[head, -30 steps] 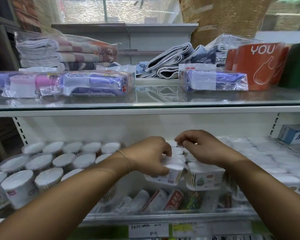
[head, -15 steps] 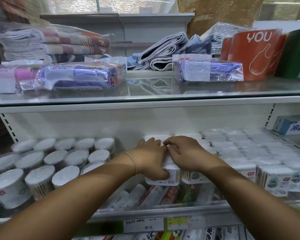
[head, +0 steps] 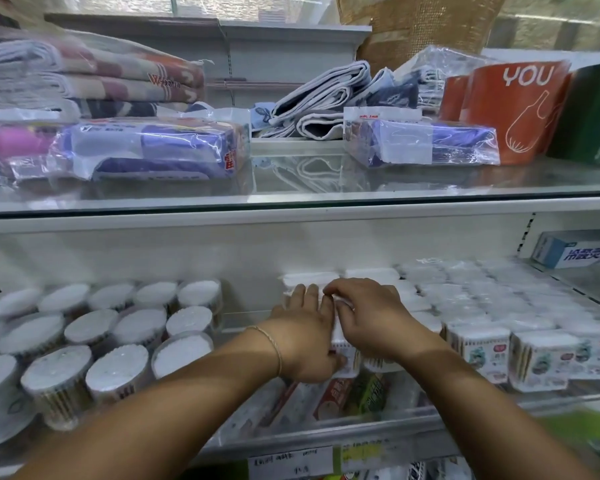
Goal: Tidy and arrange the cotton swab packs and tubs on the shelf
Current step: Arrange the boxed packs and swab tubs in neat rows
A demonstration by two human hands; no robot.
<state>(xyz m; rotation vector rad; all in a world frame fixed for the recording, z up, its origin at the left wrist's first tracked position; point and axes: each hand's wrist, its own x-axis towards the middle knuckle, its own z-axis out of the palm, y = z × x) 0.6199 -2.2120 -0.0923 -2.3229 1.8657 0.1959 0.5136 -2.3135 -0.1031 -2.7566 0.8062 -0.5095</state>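
On the lower glass shelf (head: pixel 326 436), round cotton swab tubs (head: pixel 115 372) with white tops stand in rows at the left. Square cotton swab packs (head: pixel 541 358) fill rows at the right. My left hand (head: pixel 305 337) lies over the front of a middle row, fingers stretched along the tops and thumb curled against the front pack (head: pixel 347 351). My right hand (head: pixel 368 317) rests beside it on the neighbouring row, its bent fingers pressing on the pack tops and touching my left index finger. The packs under both hands are mostly hidden.
Boxed tubes (head: pixel 329 400) show through the glass below the hands. A toothpaste box (head: pixel 575 252) sits at the far right. The upper glass shelf (head: pixel 291 188) carries wrapped packets (head: pixel 153 150), folded towels (head: pixel 94 74) and an orange bag (head: pixel 513 109). Price labels line the shelf edge.
Both hands have moved deeper into the shelf and come together over the middle rows. My left fingers have straightened over the pack tops, and the front packs have slid back.
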